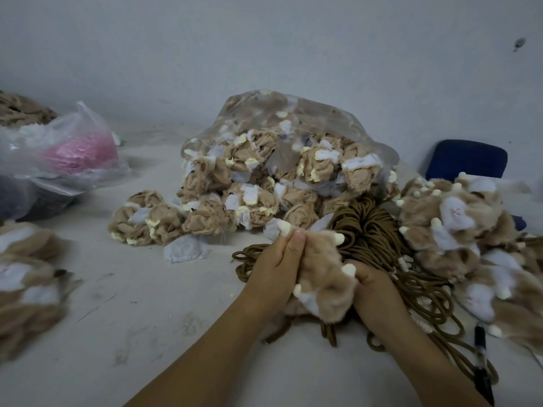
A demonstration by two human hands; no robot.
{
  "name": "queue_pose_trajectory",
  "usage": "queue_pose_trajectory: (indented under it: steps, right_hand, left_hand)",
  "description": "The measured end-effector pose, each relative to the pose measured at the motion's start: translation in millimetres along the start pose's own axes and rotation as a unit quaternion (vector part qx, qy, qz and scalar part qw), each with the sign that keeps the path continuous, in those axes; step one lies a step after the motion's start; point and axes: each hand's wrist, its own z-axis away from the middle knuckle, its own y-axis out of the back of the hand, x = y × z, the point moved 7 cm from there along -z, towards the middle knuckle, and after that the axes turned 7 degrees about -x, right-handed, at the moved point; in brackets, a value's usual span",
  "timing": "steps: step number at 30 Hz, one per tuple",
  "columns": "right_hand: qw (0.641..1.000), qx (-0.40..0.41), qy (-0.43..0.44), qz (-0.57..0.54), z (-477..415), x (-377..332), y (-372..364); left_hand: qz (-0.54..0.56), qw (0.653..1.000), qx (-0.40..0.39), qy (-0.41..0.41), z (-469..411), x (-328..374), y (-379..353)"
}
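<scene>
A tan plush toy skin (326,277) with white patches and small cream nubs is held between both hands just above the table. My left hand (277,270) grips its left side, thumb pressed against the fur near the top. My right hand (371,284) grips its right side, fingers curled into the fabric under a cream nub. Behind the hands lies a bundle of brown cord (367,230), with loops trailing to the right and toward me.
A clear bag (293,148) stuffed with inside-out tan skins stands at centre back, several spilled beside it (152,218). Furry skins are piled at right (458,230) and left (26,277). A plastic bag with pink material (73,148), a blue chair (467,158) and a black tool (482,365) are near.
</scene>
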Motion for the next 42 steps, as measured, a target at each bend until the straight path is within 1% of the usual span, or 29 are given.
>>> queue_pose_trajectory:
  steps: [6,11,14,15,17,19,21,24,27,29,33,35,37,39,42]
  right_hand:
    - [0.996,0.023,0.026,0.086,1,-12,17]
    - [0.986,0.042,0.065,0.150,3,-18,27]
    - [0.989,0.039,0.065,0.123,5,-21,24]
    - [0.992,0.031,0.060,0.103,5,-21,20]
    - [0.996,0.016,0.051,0.076,4,-19,12]
    - [0.996,0.019,0.049,0.069,4,-16,12]
    - [0.997,0.010,0.036,0.074,4,-13,11]
    - [0.997,-0.002,0.023,0.076,3,-10,10]
    - [0.997,0.004,0.020,0.073,3,-8,14]
    - [0.995,0.012,0.018,0.093,3,-7,19]
    - [0.993,0.026,0.037,0.113,4,-11,28]
    - [0.990,0.026,0.051,0.129,5,-15,28]
    - [0.986,0.025,0.072,0.148,6,-21,26]
    - [0.984,0.024,0.091,0.152,7,-26,24]
    - [0.987,0.023,0.082,0.135,6,-24,20]
  left_hand:
    - [0.014,0.999,0.039,-0.004,-3,0,15]
    - [0.017,1.000,0.003,0.015,-4,-1,17]
    - [-0.006,1.000,0.012,-0.001,0,7,14]
    - [-0.040,0.999,-0.002,-0.019,0,9,9]
    - [-0.038,0.998,-0.040,0.014,2,8,-2]
    - [-0.040,0.997,-0.055,0.025,1,4,-5]
    - [-0.042,0.997,-0.064,0.032,2,3,-4]
    - [-0.026,0.998,-0.057,0.027,2,0,-1]
    - [-0.016,0.998,-0.054,0.019,1,2,1]
    - [-0.012,0.999,-0.046,0.018,0,2,5]
    - [-0.001,0.998,-0.040,0.049,0,-5,10]
    - [-0.001,0.996,-0.050,0.068,1,-5,9]
    - [0.007,0.994,-0.079,0.073,3,-4,3]
    - [0.042,0.991,-0.107,0.072,6,-1,-3]
    - [0.055,0.990,-0.114,0.069,7,-1,-5]
